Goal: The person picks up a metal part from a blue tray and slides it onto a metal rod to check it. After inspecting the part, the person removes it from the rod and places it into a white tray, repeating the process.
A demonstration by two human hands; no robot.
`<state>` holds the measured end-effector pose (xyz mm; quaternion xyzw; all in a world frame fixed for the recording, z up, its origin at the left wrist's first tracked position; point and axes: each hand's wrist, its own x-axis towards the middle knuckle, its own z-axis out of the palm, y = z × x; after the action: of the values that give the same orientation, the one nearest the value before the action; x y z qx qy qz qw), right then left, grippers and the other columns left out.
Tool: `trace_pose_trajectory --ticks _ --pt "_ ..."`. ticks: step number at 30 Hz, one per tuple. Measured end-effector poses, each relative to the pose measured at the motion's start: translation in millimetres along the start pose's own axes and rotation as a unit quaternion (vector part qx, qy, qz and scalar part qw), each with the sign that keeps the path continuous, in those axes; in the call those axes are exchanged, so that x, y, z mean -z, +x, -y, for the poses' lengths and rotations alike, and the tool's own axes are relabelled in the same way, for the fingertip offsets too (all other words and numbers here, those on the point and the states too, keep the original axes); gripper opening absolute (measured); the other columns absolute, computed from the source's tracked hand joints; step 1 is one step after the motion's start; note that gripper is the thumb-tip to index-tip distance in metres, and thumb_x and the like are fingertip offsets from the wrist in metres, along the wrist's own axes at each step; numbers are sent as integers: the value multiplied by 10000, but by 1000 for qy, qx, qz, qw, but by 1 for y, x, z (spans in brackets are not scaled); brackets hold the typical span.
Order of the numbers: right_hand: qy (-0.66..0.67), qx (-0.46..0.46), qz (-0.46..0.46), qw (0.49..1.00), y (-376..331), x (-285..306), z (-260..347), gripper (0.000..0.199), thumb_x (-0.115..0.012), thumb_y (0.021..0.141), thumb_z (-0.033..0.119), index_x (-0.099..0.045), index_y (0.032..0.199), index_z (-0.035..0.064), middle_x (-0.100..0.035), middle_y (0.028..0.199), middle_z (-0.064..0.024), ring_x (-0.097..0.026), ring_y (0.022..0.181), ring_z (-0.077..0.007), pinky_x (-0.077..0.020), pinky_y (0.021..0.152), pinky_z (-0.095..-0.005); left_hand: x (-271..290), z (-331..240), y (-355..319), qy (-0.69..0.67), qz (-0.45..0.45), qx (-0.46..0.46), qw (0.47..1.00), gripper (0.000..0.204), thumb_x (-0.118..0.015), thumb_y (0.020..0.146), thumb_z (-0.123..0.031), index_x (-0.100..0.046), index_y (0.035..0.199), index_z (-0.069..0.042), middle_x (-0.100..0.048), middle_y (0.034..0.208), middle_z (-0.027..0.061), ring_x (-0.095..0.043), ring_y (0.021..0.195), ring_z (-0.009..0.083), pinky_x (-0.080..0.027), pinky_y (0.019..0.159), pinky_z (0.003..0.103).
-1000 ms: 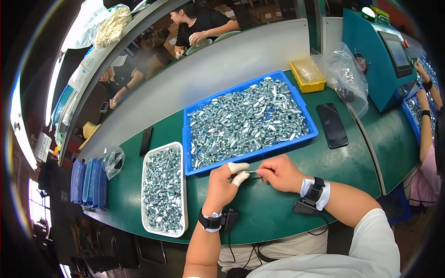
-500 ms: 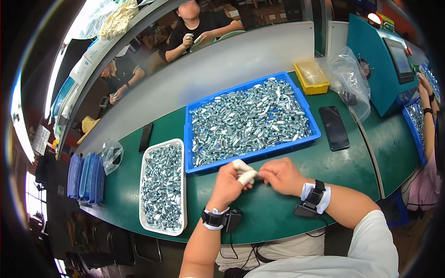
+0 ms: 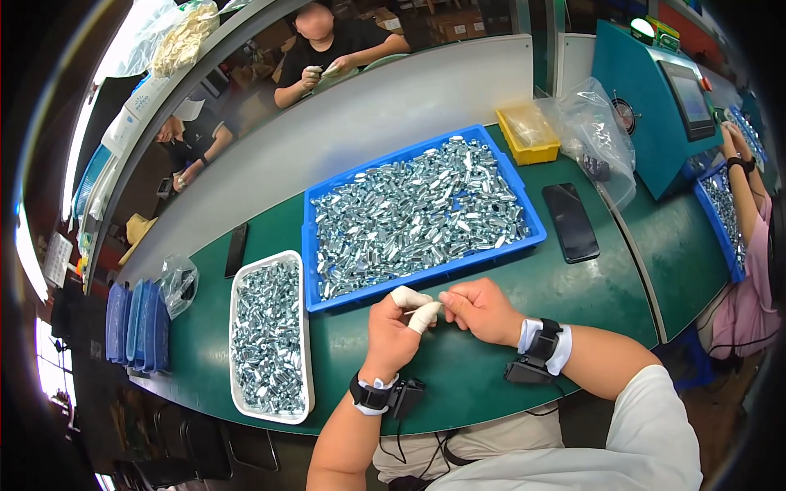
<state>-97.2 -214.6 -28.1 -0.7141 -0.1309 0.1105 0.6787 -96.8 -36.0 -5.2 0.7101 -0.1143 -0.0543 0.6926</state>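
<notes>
My left hand [image 3: 393, 334], with white coverings on its thumb and forefinger, is closed in a pinch. Against its fingertips, my right hand [image 3: 485, 313] is curled with bare thumb and forefinger pressed together. Whatever lies between the fingers is too small and hidden to make out. Both hands are just in front of a blue tray [image 3: 426, 276], over the green table [image 3: 491, 385]. Heaped in that tray are small shiny metal pieces [image 3: 417, 217], like long hex nuts. Left of my hands is a white tray [image 3: 307, 368] filled with similar metal pieces [image 3: 266, 335].
A black phone [image 3: 571, 222] lies right of the blue tray, near a yellow bin [image 3: 532, 153] and a clear plastic bag [image 3: 602, 135]. A teal machine [image 3: 634, 114] stands far right. At left are a dark phone [image 3: 236, 250] and upright blue trays [image 3: 147, 327]. Other people sit nearby.
My hands stay together at the fingertips, with the fingers slightly shifted. The whole view has swung a little, so the table and trays appear farther left.
</notes>
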Motion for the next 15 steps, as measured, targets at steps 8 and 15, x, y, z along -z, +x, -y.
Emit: trace_pose_trajectory --ticks 8,15 --pt "49 21 13 999 2 -1 -4 394 -506 983 263 -577 662 46 -503 522 13 -430 474 -52 -334 453 -239 0 9 1 -9 5 -15 1000 72 -653 874 -16 -582 868 -13 -625 762 54 -599 652 116 -484 596 232" --pt "134 -8 52 990 4 7 -2 405 -500 980 278 -573 654 49 -486 509 14 -417 467 -48 -324 452 -235 -1 15 1 24 15 -85 996 101 -667 853 14 -590 918 4 -635 804 60 -607 681 109 -495 618 232"
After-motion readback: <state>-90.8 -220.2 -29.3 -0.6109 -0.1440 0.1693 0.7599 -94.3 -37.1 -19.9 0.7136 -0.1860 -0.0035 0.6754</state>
